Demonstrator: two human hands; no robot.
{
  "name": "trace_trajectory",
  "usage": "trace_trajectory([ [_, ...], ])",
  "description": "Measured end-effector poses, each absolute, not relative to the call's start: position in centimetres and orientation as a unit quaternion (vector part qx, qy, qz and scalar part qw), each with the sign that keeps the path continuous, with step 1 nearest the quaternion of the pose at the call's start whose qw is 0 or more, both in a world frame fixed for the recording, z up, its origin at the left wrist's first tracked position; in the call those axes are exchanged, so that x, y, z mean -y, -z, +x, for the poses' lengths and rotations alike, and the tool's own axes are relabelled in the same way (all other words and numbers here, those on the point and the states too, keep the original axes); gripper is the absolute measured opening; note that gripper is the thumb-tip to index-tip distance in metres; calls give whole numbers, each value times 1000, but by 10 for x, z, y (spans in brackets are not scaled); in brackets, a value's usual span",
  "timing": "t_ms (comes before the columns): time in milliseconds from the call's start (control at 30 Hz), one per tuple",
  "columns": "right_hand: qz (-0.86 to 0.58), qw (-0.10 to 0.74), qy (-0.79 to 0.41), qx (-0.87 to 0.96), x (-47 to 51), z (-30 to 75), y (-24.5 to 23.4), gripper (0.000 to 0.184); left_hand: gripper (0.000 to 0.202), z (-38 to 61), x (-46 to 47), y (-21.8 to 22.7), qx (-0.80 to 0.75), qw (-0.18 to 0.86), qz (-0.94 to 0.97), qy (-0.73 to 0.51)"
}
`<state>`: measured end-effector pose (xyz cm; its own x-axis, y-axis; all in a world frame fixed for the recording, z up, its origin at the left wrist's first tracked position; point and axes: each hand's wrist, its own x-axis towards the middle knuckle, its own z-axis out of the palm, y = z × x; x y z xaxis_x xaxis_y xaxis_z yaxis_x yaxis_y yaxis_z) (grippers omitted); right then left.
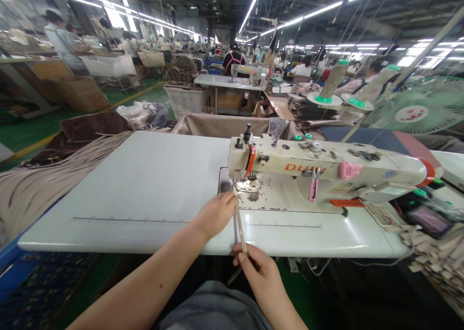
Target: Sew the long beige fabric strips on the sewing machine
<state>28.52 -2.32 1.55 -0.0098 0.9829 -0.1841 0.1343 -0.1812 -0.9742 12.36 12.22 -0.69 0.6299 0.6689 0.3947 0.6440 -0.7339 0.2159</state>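
A narrow beige fabric strip runs from the presser-foot area of a white sewing machine down to the front edge of the table. My left hand lies just in front of the needle area, its fingers closed together on the strip's upper part; the fingertips are partly hidden. At the table edge my right hand pinches the strip between thumb and fingers. Below that hand a tail of the strip hangs down. The machine head hides the exact point where the strip meets the needle.
A white sewing table carries a printed ruler line. Long beige strips are heaped on the left above a blue crate. Pink thread snips are on the machine body. A fan and thread cones stand right.
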Motion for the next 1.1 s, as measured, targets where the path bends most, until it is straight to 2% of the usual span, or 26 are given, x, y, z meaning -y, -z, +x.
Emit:
trace_trajectory([
  [133,-533,446,-581,425,18,282,-19,45,16,123,-122,6,-361,28,901,-238],
  [300,-514,441,-636,372,21,280,-19,40,15,123,-121,2,-361,28,902,-234],
  [567,-519,438,-645,350,32,282,-20,43,18,122,-122,5,-360,39,904,-227],
  [833,-501,432,-652,371,31,287,2,45,16,122,-121,5,-353,21,908,-226],
  [1100,-510,440,-643,365,35,285,-11,42,18,123,-123,8,-341,16,915,-217],
])
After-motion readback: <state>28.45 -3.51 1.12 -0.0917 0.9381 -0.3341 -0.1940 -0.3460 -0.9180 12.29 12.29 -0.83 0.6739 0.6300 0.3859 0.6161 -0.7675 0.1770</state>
